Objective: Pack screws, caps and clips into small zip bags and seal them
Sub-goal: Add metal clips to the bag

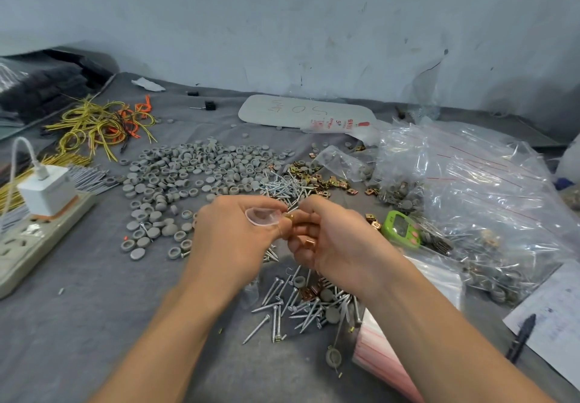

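Clear plastic zip bag (262, 216), mouth spread open, pinched between thumb and fingers of left hand (232, 233). Right hand (335, 239) meets it at the bag mouth, fingertips pinching a brass-coloured clip (291, 216). A copper clip (306, 241) sits in its curled fingers. Nearer the person than the grip: loose screws (282, 305) on grey cloth (94, 324). Beyond the grip: spread of grey caps (188, 167), pile of clips (317, 179). Right of the grip: green timer (400, 225), heap of filled bags (470, 182). Far left: power strip (34, 239).
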Demonstrator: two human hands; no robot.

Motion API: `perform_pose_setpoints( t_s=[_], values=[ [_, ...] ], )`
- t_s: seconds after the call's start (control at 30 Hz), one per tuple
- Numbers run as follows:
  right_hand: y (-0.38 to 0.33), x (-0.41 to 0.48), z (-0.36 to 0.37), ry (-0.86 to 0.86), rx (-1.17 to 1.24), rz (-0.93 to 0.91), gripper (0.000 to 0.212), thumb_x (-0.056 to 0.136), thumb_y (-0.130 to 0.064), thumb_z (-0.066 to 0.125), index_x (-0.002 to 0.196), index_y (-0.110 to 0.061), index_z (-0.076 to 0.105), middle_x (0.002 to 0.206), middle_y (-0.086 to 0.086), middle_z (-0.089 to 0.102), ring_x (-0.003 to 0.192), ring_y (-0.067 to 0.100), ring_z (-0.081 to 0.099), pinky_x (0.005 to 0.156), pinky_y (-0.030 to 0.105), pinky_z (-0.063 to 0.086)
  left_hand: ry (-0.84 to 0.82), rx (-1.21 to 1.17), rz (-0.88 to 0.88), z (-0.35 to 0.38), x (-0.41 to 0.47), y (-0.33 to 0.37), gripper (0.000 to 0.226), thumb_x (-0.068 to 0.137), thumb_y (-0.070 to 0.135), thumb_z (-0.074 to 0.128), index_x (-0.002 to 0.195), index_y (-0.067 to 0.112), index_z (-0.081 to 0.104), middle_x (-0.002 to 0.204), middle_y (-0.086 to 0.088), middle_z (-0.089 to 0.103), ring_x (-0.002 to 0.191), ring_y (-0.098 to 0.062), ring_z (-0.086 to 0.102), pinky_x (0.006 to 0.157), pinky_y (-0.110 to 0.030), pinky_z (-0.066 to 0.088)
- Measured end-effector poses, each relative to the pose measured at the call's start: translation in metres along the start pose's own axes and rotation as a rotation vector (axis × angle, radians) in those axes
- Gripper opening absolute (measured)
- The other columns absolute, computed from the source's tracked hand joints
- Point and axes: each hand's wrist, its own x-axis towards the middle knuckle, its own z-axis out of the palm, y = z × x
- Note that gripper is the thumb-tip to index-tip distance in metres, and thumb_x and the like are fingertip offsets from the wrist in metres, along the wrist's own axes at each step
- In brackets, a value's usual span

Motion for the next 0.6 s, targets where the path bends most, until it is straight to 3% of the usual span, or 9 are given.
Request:
perform_pose_setpoints(
  t_s=[0.1,0.27,0.33,0.47,0.53,0.6],
  values=[
    [0.003,0.0,-0.002,0.021,-0.166,-0.065,0.014,0.096,-0.008,0.061,0.087,-0.002,0.07,0.071,0.008,0.062,0.054,0.013,0.051,0.041,0.021,0.034,0.024,0.026,0.002,-0.001,0.001,0.001,0.017,0.073,0.036,0.091,0.084,0.042,0.08,0.072,0.026,0.071,0.065,0.016,0.063,0.054,-0.003,0.042],
    [0.005,0.001,-0.004,0.057,-0.244,-0.118,0.014,0.089,-0.001,0.06,0.084,-0.004,0.072,0.078,0.013,0.063,0.055,0.014,0.046,0.048,0.021,0.031,-0.127,0.094,0.024,0.001,0.003,0.0,0.021,0.074,0.025,0.091,0.076,0.041,0.078,0.066,0.027,0.069,0.071,0.015,0.063,0.056,-0.002,0.04],
    [0.004,0.002,-0.004,0.127,-0.253,-0.113,0.015,0.086,0.004,0.059,0.087,-0.002,0.073,0.079,0.013,0.064,0.057,0.014,0.047,0.055,0.025,0.034,-0.122,0.117,-0.001,0.002,0.004,-0.001,0.028,0.071,0.03,0.092,0.09,0.044,0.078,0.075,0.026,0.071,0.075,0.016,0.063,0.059,-0.002,0.041],
    [0.003,0.008,-0.011,0.265,-0.183,-0.147,0.046,0.075,0.029,0.039,0.086,-0.001,0.071,0.085,0.014,0.07,0.077,0.024,0.065,0.064,0.03,0.049,-0.158,0.176,-0.084,0.001,0.004,-0.005,0.073,0.072,0.033,0.09,0.135,0.049,0.057,0.1,0.022,0.063,0.087,0.0,0.06,0.072,-0.021,0.044],
    [0.0,0.009,-0.015,0.241,-0.04,-0.177,0.053,0.073,0.038,0.033,0.089,0.003,0.069,0.086,0.015,0.073,0.088,0.028,0.071,0.076,0.031,0.061,-0.185,0.131,-0.124,0.0,0.004,-0.007,0.071,0.075,0.029,0.087,0.134,0.047,0.054,0.098,0.023,0.06,0.087,0.003,0.057,0.072,-0.022,0.042],
    [-0.002,0.006,-0.018,0.188,0.071,-0.215,0.05,0.075,0.04,0.035,0.091,0.006,0.068,0.084,0.017,0.074,0.086,0.027,0.074,0.074,0.03,0.064,-0.219,0.066,-0.173,0.001,0.004,-0.009,0.055,0.077,0.025,0.083,0.124,0.04,0.059,0.097,0.02,0.069,0.088,0.0,0.064,0.078,-0.029,0.052]
  ],
)
